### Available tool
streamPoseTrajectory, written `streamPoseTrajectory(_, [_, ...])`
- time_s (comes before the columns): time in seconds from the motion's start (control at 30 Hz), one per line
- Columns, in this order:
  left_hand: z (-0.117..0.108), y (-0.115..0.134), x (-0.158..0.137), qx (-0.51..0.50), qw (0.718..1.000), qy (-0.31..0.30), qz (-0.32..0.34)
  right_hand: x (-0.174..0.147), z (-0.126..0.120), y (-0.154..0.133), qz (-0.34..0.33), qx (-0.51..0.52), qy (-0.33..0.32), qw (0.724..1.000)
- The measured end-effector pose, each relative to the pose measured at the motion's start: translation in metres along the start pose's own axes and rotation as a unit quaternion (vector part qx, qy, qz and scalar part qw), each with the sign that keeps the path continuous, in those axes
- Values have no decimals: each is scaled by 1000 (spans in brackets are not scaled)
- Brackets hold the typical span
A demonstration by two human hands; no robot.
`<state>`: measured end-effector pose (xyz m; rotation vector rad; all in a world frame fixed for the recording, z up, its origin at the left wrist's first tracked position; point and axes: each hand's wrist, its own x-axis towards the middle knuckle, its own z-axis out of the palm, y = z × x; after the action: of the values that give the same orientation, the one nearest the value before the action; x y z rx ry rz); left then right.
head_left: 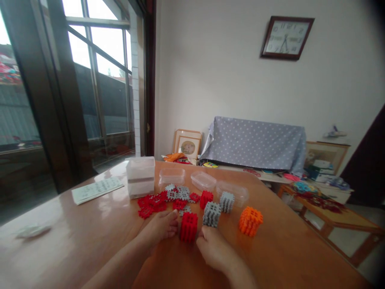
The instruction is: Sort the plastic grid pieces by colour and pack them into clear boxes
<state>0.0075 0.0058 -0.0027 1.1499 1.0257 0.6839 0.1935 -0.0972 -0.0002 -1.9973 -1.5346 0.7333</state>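
A stack of red interlocking square plastic pieces (189, 227) stands on the table between my two hands. My left hand (164, 226) is just left of it, fingers curled in; whatever they may hold is hidden. On the other side my right hand (215, 247) is closed in a fist, its knuckles close to a grey stack (211, 214), and its contents cannot be seen. Behind are a smaller red stack (206, 199) and another grey stack (227, 202). To the right stands an orange stack (250, 221). Loose red pieces (152, 204) and grey pieces (178, 193) lie in a pile beyond my left hand.
Clear plastic boxes (140, 178) are stacked at the back left of the wooden table (99, 237). Several shallow clear trays (203, 180) sit along the back. A paper booklet (98, 190) and a small clear packet (33, 230) lie at left.
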Motion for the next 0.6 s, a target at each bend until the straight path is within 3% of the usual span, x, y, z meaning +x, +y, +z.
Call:
streamPoseTrajectory(0.23, [5,-2,5,20,999,9,-45,7,8,-6,50,117,-96,987])
streamPoseTrajectory(0.6, [17,-9,5,53,998,24,3,4,23,-6,48,142,-116,982])
